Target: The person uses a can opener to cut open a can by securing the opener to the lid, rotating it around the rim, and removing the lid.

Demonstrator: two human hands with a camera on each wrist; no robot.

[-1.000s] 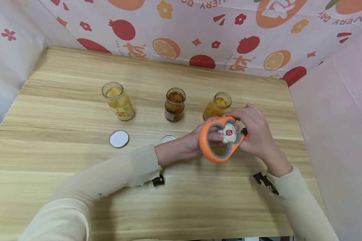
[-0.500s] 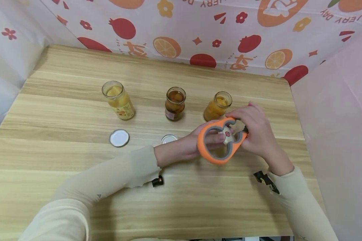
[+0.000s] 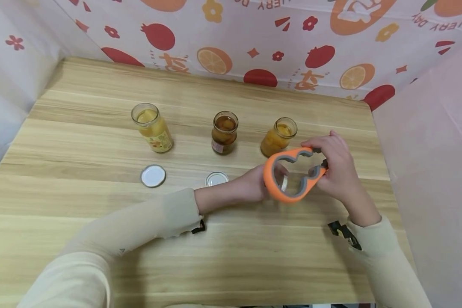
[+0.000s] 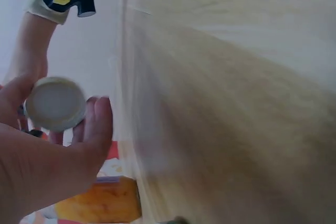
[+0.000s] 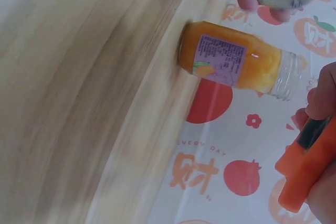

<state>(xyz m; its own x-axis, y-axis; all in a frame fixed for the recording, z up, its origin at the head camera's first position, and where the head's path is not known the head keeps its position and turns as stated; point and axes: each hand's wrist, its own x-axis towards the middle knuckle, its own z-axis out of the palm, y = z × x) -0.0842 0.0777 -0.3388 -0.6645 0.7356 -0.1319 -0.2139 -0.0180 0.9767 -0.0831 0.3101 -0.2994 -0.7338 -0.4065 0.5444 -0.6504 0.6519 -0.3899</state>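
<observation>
My right hand (image 3: 336,169) grips the handles of an orange jar opener (image 3: 270,174) with a grey scalloped inner lining. Left of the opener, my left hand (image 3: 254,184) holds a jar lid (image 3: 284,183) by its edge, partly seen through the opener's loop. The lid's pale underside shows in the left wrist view, and its printed top, with a red patch, in the right wrist view. Lid and opener look apart. Just beyond both hands stands an uncapped jar of orange fruit (image 3: 275,140), its purple label (image 5: 219,59) visible in the right wrist view.
An open jar of dark brown fruit (image 3: 224,134) stands mid-table, and a tall open jar of yellow fruit (image 3: 154,130) farther left. Two lids lie before them, one white (image 3: 153,176), one silver-rimmed (image 3: 217,178). A fruit-print curtain (image 3: 231,38) hangs behind the wooden table (image 3: 100,171).
The lid, earlier within the opener's narrow part facing up, has come out of it and turned edge-on in my left hand. My right hand has moved slightly right with the opener.
</observation>
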